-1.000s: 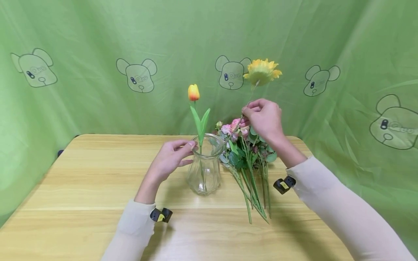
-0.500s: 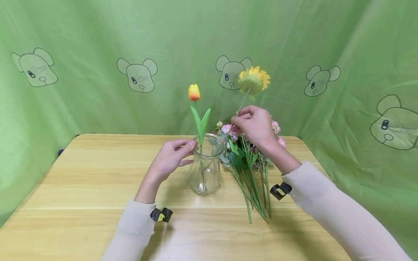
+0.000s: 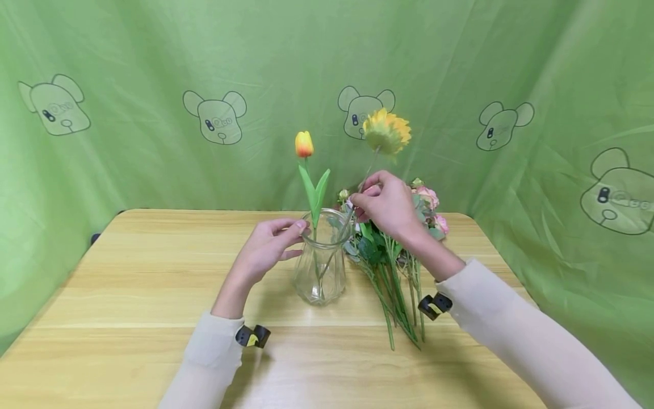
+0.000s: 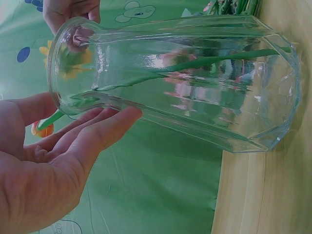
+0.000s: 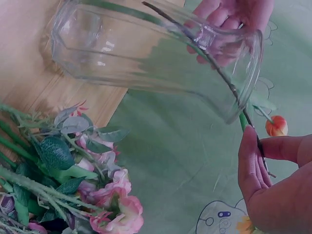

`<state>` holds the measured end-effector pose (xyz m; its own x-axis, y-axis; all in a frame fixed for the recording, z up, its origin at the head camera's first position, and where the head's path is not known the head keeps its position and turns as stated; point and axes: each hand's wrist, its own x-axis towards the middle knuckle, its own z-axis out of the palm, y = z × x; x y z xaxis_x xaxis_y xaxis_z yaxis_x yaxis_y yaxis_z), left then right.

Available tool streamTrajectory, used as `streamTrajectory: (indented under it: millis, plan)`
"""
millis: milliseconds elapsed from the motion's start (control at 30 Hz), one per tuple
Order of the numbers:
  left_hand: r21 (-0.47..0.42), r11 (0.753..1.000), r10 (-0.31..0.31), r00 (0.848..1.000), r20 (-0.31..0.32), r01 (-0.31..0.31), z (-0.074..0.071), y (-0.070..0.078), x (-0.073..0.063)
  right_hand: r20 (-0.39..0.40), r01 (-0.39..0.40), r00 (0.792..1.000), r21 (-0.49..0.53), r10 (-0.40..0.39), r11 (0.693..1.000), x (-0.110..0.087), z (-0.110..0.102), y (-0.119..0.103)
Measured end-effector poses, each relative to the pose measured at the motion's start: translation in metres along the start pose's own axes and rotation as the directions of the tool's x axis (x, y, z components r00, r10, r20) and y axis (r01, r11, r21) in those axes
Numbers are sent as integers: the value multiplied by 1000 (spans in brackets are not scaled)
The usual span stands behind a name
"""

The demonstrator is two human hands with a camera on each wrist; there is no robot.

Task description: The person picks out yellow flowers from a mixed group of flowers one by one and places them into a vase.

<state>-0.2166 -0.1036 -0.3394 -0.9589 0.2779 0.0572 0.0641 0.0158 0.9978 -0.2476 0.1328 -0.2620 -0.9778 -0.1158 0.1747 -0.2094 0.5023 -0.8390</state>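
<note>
A clear glass vase [image 3: 321,278] stands upright on the table. My left hand [image 3: 271,247] holds it at the neck and rim from the left, fingers against the glass in the left wrist view [image 4: 63,161]. An orange-yellow tulip [image 3: 304,145] with green leaves stands in the vase. My right hand [image 3: 388,204] pinches the stem of a yellow sunflower [image 3: 386,130] above the vase's right side. The stem slants down through the mouth into the vase, its lower end inside the glass in the right wrist view. The sunflower's head tilts up to the right.
Right of the vase, a bunch of pink flowers [image 3: 428,197] with green leaves lies on the wooden table [image 3: 153,272], stems pointing toward the front. Part of the bunch is behind my right hand. A green curtain [image 3: 286,57] with bear-head prints surrounds the table.
My right hand has moved left and down with the sunflower, and its stem now reaches deeper into the vase. My left hand, the vase and the tulip have stayed in place.
</note>
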Motion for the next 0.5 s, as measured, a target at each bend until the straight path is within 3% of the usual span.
streamTrajectory:
  millis: [500]
  plan:
    - [-2, 1000, 8, 1000, 7, -8, -1, 0, 1, 40, 51, 998, -80, -48, 995, -7, 14, -11]
